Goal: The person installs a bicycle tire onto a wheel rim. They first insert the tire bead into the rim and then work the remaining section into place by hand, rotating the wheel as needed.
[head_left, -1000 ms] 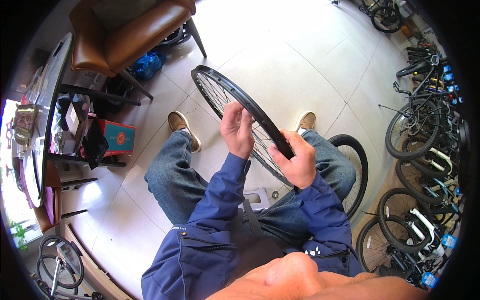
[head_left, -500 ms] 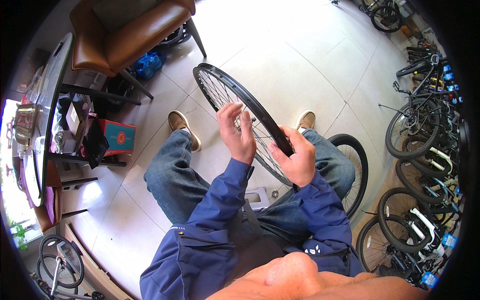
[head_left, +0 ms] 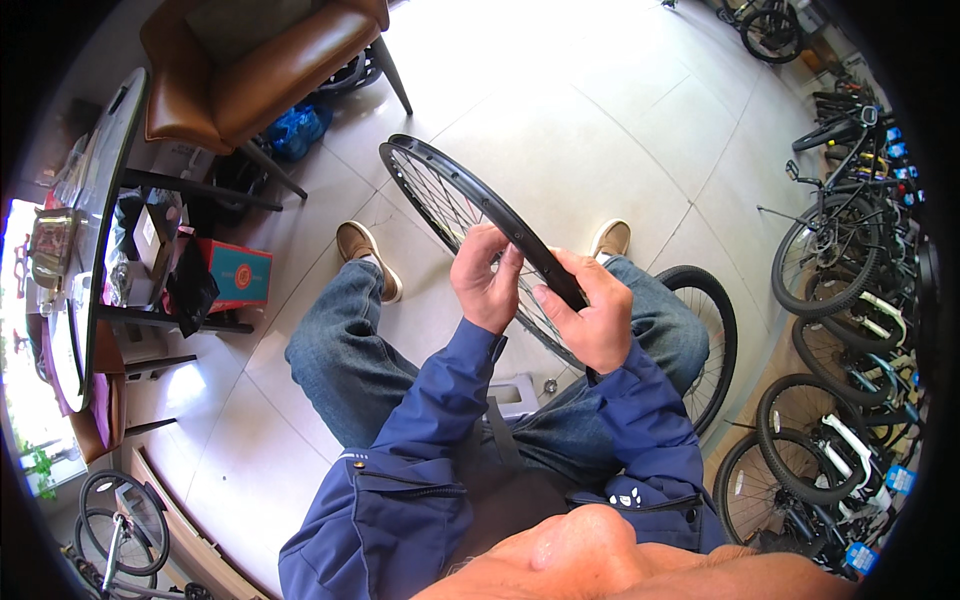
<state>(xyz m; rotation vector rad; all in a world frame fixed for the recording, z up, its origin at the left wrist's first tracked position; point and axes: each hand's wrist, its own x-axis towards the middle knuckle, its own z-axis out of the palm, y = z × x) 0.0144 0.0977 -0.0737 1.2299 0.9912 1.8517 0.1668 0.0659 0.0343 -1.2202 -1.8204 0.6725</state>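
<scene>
A bare black bicycle wheel (head_left: 455,172) without a tyre is held up tilted between my knees, its spokes running down behind my hands. My right hand (head_left: 596,312) grips the rim on its near right side, thumb on one face and fingers round the other. At the rim's inner side, next to the spokes, my left hand (head_left: 487,282) has its fingers curled and its thumb against the rim. Its fingertips are partly hidden. The wheel's lower part disappears behind my hands and right forearm.
A second wheel with a tyre (head_left: 722,340) lies beside my right knee. A grey-white object with a handle (head_left: 513,396) and a small metal part (head_left: 550,386) are on the floor between my legs. Bicycles (head_left: 830,250) line the right. A brown chair (head_left: 270,85) and glass table (head_left: 105,220) stand left.
My left hand has gone from raised with fingers apart to closed at the rim. The wheel's far end has dipped slightly to the left. My right hand keeps its hold.
</scene>
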